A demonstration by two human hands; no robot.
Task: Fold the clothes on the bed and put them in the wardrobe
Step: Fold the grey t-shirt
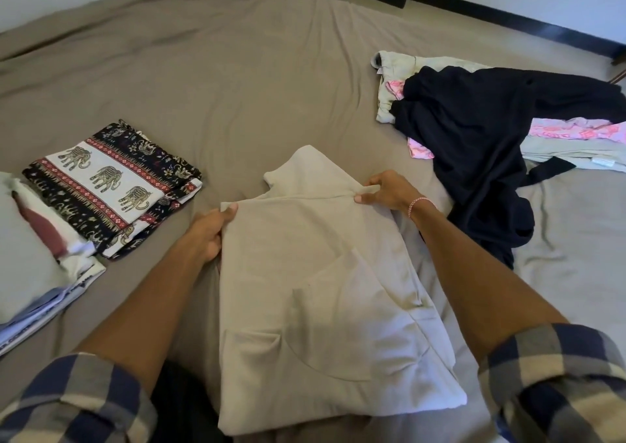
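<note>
In hand: beige garment [305,290], lying by the middle of the near edge of the bed [220,69], partly folded and with its far end lifted.
Left hand [210,232]: fingers clamped on the garment's far left corner, thumb on top.
Right hand [389,191]: fingers [376,181] pinching a fold at the far right corner.
Done: elephant-print garment [111,188] lies folded flat toward the bed's left edge; just beside it, at that edge, sits a stack of folded clothes [30,266].
Left to fold: a loose heap toward the right edge, with a dark garment [481,144] sprawled over a pink-patterned piece [569,132] and a pale piece [393,66].
Wardrobe: cannot be made out here; every garment in view is on the bed.
Judgement: folding looks past its start but unfinished, with at least three pieces waiting. Stowing has not begun.
</note>
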